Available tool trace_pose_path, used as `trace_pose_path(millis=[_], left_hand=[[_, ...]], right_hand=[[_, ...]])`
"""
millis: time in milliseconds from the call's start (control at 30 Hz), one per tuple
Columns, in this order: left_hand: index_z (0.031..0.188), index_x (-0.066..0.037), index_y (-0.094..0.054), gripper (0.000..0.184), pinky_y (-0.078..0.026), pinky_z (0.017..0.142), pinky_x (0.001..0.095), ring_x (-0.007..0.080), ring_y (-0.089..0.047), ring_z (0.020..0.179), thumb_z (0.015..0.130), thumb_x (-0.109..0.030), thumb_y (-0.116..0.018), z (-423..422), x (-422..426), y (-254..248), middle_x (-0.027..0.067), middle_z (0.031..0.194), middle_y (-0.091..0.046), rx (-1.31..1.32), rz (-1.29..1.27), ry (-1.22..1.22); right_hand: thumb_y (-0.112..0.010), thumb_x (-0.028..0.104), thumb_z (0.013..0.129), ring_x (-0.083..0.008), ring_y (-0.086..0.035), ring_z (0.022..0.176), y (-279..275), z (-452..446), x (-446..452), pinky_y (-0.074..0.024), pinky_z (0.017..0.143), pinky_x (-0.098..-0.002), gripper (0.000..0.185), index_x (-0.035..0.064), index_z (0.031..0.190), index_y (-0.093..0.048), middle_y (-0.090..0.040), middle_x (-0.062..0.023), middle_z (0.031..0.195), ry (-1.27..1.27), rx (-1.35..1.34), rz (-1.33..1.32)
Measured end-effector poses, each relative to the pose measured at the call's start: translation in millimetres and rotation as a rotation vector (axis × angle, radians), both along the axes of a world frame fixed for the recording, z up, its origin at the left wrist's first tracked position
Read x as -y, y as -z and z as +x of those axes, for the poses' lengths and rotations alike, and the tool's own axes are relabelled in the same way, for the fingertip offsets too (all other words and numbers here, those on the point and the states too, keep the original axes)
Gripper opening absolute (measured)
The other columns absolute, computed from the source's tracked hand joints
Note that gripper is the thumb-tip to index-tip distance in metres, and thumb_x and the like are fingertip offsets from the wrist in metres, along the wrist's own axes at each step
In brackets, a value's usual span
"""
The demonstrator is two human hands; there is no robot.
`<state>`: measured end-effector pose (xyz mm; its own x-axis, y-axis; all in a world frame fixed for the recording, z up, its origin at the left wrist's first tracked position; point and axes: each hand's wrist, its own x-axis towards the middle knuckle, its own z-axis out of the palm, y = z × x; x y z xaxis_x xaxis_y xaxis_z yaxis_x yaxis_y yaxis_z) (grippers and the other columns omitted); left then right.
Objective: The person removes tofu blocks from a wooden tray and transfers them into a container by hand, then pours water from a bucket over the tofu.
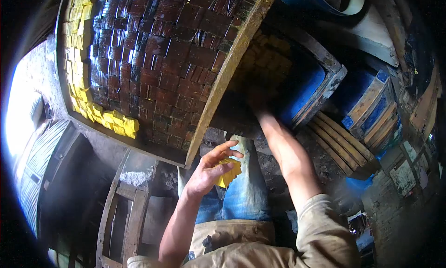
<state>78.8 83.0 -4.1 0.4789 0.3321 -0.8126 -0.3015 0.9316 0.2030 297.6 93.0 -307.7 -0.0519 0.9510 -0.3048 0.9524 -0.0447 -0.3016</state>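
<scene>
Below the lower corner of a large woven tray with a wooden frame (pixel 227 73), my left hand (pixel 211 170) holds yellow blocks (pixel 227 173) against its palm, with some fingers raised and curved. A row of yellow blocks (pixel 111 121) lines the tray's left and lower-left edge; the rest of its dark woven surface (pixel 158 68) is glossy. My right arm reaches into the shade right of the tray, where my right hand (pixel 257 101) is dim, its fingers hidden. More yellow blocks (pixel 269 56) lie dimly beyond it, beside a blue surface (pixel 306 91).
Slatted wooden frames (pixel 341 145) and a blue-and-wood crate (pixel 371 103) stand at the right. A blue and white round container (pixel 350 3) is at the top right. A wooden stand (pixel 125 212) is at the lower left, near corrugated sheeting (pixel 44 163).
</scene>
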Motion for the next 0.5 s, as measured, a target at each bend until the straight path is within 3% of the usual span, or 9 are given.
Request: trace_pose_path(millis=[33, 133, 300, 400, 500], left_hand=[[0.142, -0.007, -0.043, 0.063, -0.054, 0.086, 0.0385, 0.0228, -0.062, 0.102, 0.084, -0.014, -0.063, -0.8, 1.1, 1.4, 0.0139, 0.12, -0.06, 0.012, -0.004, -0.01], [0.141, -0.009, -0.047, 0.057, -0.046, 0.093, 0.031, 0.0183, -0.061, 0.103, 0.085, -0.01, -0.061, -3.2, 4.6, 2.0, 0.0106, 0.12, -0.062, 0.031, -0.017, -0.016], [0.141, -0.008, -0.047, 0.057, -0.046, 0.094, 0.032, 0.0188, -0.06, 0.106, 0.085, -0.007, -0.059, -1.5, 2.9, -0.2, 0.0109, 0.121, -0.061, 0.052, -0.038, -0.014], [0.139, -0.008, -0.047, 0.056, -0.046, 0.095, 0.0327, 0.0193, -0.059, 0.107, 0.085, -0.005, -0.059, 2.6, 2.4, -1.6, 0.0106, 0.123, -0.059, 0.067, -0.03, -0.031], [0.135, -0.008, -0.048, 0.055, -0.046, 0.097, 0.0332, 0.0187, -0.057, 0.111, 0.082, -0.004, -0.061, 8.3, 2.6, 4.6, 0.0092, 0.126, -0.056, 0.152, -0.076, -0.182]], right_hand=[[-0.055, 0.022, 0.087, -0.0412, -0.059, 0.105, 17.4, -1.4, 4.7, -0.0435, 0.094, -0.052, 0.038, 0.0027, 0.119, -0.063, -0.064, -0.0234, 0.112, -0.112, 0.186, 0.026], [-0.056, 0.022, 0.088, -0.0397, -0.059, 0.105, 34.8, -3.1, 12.0, -0.044, 0.094, -0.0502, 0.039, 0.0031, 0.121, -0.062, -0.063, -0.0221, 0.116, -0.057, 0.146, -0.01], [-0.057, 0.022, 0.091, -0.0359, -0.059, 0.108, 28.8, -7.5, 8.9, -0.0455, 0.094, -0.0457, 0.04, 0.004, 0.126, -0.058, -0.059, -0.019, 0.124, 0.093, 0.042, -0.085], [-0.057, 0.022, 0.092, -0.0335, -0.059, 0.109, 15.4, -8.1, 7.4, -0.0464, 0.095, -0.043, 0.041, 0.0045, 0.129, -0.056, -0.057, -0.0172, 0.129, 0.22, -0.118, -0.156], [-0.058, 0.022, 0.094, -0.0312, -0.059, 0.111, -40.7, 2.5, 14.6, -0.0473, 0.095, -0.0403, 0.042, 0.005, 0.132, -0.053, -0.054, -0.0153, 0.134, 0.412, -0.513, -0.236]])
